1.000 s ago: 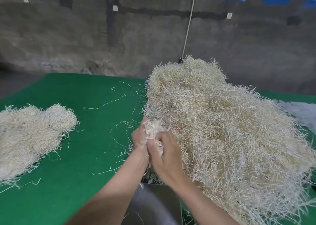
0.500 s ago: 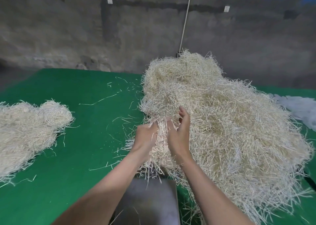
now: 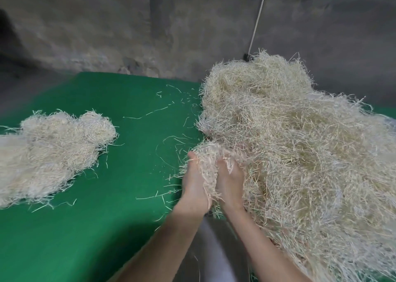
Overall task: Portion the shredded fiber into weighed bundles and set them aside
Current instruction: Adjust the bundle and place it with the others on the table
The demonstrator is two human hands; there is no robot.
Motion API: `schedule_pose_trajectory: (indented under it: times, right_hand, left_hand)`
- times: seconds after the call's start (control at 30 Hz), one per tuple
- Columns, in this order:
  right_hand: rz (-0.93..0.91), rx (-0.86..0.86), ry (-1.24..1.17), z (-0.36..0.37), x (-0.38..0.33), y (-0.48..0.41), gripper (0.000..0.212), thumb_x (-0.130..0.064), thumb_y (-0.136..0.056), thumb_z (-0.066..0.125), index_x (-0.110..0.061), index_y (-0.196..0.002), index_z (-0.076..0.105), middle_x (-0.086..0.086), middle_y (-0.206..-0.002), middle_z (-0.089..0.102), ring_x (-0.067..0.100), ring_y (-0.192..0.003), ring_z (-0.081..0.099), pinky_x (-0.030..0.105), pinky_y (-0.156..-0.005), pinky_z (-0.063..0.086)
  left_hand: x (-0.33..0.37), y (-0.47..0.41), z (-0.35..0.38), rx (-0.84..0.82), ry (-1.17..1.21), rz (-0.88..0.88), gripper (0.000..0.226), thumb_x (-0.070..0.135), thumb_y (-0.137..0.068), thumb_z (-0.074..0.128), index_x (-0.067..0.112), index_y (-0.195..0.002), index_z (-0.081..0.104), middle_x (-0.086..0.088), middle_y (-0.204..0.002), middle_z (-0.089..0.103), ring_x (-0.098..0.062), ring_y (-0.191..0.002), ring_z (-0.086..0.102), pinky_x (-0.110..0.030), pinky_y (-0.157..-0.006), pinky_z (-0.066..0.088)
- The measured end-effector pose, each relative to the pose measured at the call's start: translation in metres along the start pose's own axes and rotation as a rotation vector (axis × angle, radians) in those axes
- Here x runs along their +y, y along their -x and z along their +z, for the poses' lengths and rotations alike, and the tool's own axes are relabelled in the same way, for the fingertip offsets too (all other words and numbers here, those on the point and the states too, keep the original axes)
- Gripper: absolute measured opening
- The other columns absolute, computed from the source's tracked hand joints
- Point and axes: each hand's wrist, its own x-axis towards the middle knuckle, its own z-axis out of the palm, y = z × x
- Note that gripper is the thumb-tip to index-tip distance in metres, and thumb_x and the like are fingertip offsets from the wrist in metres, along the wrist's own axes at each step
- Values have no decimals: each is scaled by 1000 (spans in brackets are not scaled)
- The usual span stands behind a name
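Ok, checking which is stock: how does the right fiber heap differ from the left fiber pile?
The right fiber heap is far larger and mounded high; the left fiber pile is small and low. The left hand and right hand dig into the heap's near edge; nothing touches the pile. Both are pale shreds on green cloth.

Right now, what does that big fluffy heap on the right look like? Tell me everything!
The big heap is a loose, tangled mound of thin, pale straw-coloured shreds, tallest at the back and spreading toward the right. It lies on the green table cover. The left hand and right hand dig into its near left edge, fingers buried.
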Motion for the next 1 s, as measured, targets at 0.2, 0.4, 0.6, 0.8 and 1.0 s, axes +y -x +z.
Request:
schedule_pose_trajectory:
  times: [0.2,0.4,0.6,0.8,1.0]
  right_hand:
    - [-387,-78,314,13,11,11,42,-56,-87,45,-20,-108,48,-13,-110,48,-1,-98,44,18,-83,35]
    - [25,-84,50,24,5,-19,55,-49,-92,49,-16,-136,45,-6,-126,55,20,-128,46,14,-99,31]
    - [219,-73,-235,46,11,-23,82,-67,-84,36,-15,-147,26,7,-153,28,7,-128,29,32,-105,21]
    - [165,-192,-106,108,28,-12,32,-33,-102,34,-22,-90,61,-17,-78,67,5,-76,62,9,-62,46]
    - [196,-172,-133,170,31,-30,10,-23,-98,48,-24,-99,57,2,-113,61,21,-106,59,40,-93,48]
  left_hand:
    - [12,-18,-26,140,-223,322,40,5,-97,43,21,-63,56,3,-50,44,-12,-43,41,-23,-42,35]
    - [35,-14,-35,-56,-588,274,41,38,-97,47,24,-136,43,-3,-126,52,-15,-112,54,-38,-101,41]
    - [25,-3,-89,-105,-718,424,36,22,-99,43,35,-133,48,6,-133,54,-4,-111,59,-40,-93,49]
    - [49,-24,-103,87,-628,608,42,15,-94,56,18,-134,48,3,-129,58,-8,-117,56,-37,-105,42]
    - [82,-41,-143,108,-427,397,17,6,-96,50,19,-106,56,7,-88,68,10,-69,64,-9,-56,49]
